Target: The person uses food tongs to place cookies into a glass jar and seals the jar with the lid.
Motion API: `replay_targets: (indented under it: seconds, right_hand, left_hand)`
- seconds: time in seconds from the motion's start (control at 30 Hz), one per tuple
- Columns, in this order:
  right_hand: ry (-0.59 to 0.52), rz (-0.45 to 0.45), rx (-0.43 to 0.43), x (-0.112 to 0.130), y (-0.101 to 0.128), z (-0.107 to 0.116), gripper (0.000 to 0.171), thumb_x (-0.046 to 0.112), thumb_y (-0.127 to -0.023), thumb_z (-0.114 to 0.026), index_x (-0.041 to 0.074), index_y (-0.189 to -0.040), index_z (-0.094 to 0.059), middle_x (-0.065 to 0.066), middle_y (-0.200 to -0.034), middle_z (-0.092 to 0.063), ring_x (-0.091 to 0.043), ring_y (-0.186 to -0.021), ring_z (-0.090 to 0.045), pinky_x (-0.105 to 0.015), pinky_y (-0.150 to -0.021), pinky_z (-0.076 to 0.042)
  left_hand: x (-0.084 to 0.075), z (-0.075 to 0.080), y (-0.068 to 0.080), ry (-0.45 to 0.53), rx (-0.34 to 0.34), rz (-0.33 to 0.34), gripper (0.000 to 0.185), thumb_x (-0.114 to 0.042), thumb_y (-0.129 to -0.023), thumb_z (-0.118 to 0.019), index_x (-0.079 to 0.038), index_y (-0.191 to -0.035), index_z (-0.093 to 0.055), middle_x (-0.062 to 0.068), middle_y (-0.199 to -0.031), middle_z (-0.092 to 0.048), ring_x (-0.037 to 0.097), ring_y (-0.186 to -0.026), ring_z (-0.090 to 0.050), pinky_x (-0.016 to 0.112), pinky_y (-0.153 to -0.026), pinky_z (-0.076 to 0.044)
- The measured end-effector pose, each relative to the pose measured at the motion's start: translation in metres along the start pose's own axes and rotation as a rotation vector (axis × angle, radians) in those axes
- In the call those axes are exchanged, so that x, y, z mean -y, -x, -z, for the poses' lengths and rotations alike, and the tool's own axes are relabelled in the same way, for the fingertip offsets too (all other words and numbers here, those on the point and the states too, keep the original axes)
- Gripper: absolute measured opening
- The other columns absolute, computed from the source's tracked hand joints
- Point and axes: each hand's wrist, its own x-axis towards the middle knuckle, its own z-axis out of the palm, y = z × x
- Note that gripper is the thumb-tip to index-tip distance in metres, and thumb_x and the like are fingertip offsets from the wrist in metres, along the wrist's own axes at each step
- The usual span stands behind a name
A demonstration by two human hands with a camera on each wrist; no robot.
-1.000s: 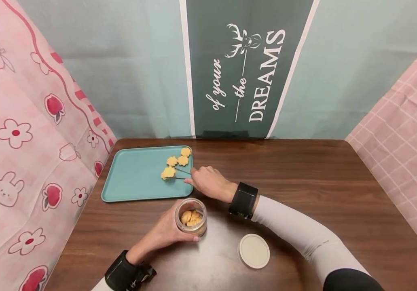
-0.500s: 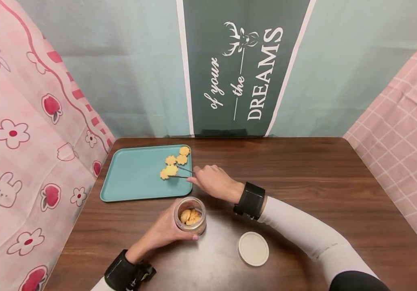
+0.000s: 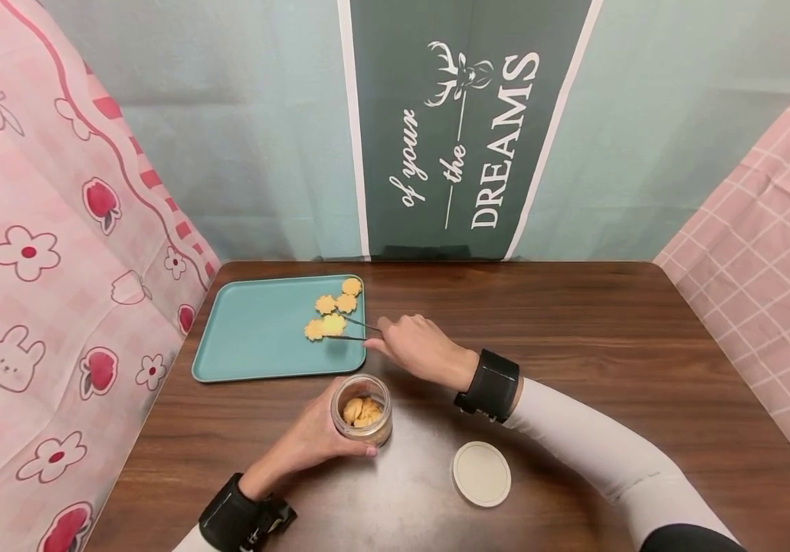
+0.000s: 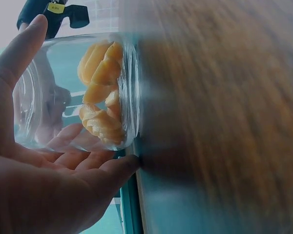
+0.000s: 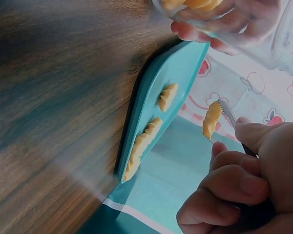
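Observation:
Metal tongs (image 3: 348,338) are gripped in my right hand (image 3: 425,351), and their tips pinch a yellow, flower-shaped cookie (image 3: 333,323). In the right wrist view that cookie (image 5: 212,120) is raised above the teal tray (image 3: 250,330). Several similar cookies (image 3: 346,303) lie at the tray's right end, one of them (image 3: 313,330) left of the pinched cookie. My left hand (image 3: 308,435) wraps round an open glass jar (image 3: 384,435) standing near the tray's front edge. More cookies (image 4: 100,92) sit at the jar's bottom, seen in the left wrist view.
A round cream lid (image 3: 481,474) rests on the brown wooden table (image 3: 574,330), right of the jar. Patterned cloths hang at the back and on both sides. The jar stands between my two hands, close to the tray's near right corner.
My right hand has shifted right with the tongs and the pinched cookie, uncovering the cookie beneath on the tray. My left hand and the jar stay in place.

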Motion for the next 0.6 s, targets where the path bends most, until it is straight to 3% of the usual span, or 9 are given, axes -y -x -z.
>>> replay_targets:
  seconds: [0.37,0.6]
  right_hand:
    - [0.011,0.036,-0.026,-0.003,0.011,0.006,0.037,0.040,-0.107,-0.063,0.010,-0.086,-0.059,0.004,-0.057,-0.048,-0.021,-0.053,-0.064,-0.040,-0.052,-0.056]
    - [0.007,0.039,-0.025,-0.004,0.018,0.012,0.037,0.039,-0.107,-0.062,0.011,-0.084,-0.057,0.006,-0.056,-0.045,-0.015,-0.050,-0.058,-0.036,-0.049,-0.052]
  left_hand:
    - [-0.001,0.002,0.000,0.018,0.008,0.011,0.099,-0.030,-0.066,-0.103,-0.016,-0.148,-0.050,0.003,-0.138,-0.065,0.020,-0.126,-0.062,0.043,-0.111,-0.047]
    - [-0.001,0.001,0.000,0.020,0.009,0.021,0.099,-0.030,-0.066,-0.103,-0.016,-0.148,-0.049,0.001,-0.138,-0.065,0.020,-0.126,-0.062,0.043,-0.111,-0.047]
